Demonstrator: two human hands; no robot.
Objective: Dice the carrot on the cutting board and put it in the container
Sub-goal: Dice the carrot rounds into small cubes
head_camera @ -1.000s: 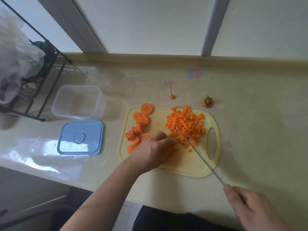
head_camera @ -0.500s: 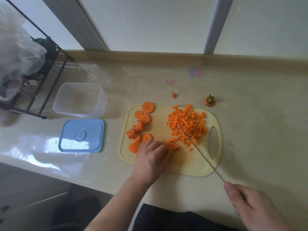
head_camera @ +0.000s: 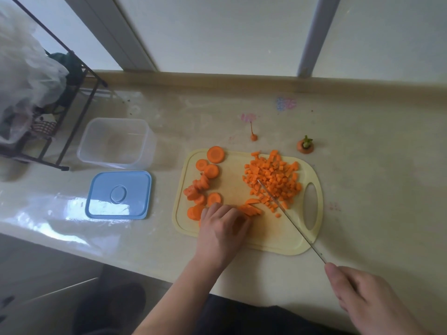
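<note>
Left hand [head_camera: 223,228] presses curled fingers onto a small stack of orange carrot slices [head_camera: 251,209] on the pale yellow plastic cutting board [head_camera: 271,235]. Right hand [head_camera: 370,301] has its grip clenched around the handle of a thin steel knife [head_camera: 290,220], tip in the heap of diced carrot cubes [head_camera: 273,180]. Uncut rounds [head_camera: 205,182] lie on the board's left side. The clear plastic container [head_camera: 116,143] sits empty on the beige surface [head_camera: 375,189], blue lid [head_camera: 119,195] just beside it.

Glossy beige countertop [head_camera: 362,189]; matt pale-yellow plastic cutting board [head_camera: 271,238]; translucent plastic square container [head_camera: 116,141]; shiny blue plastic lid [head_camera: 118,194]; thin metal knife blade [head_camera: 290,218]
</note>
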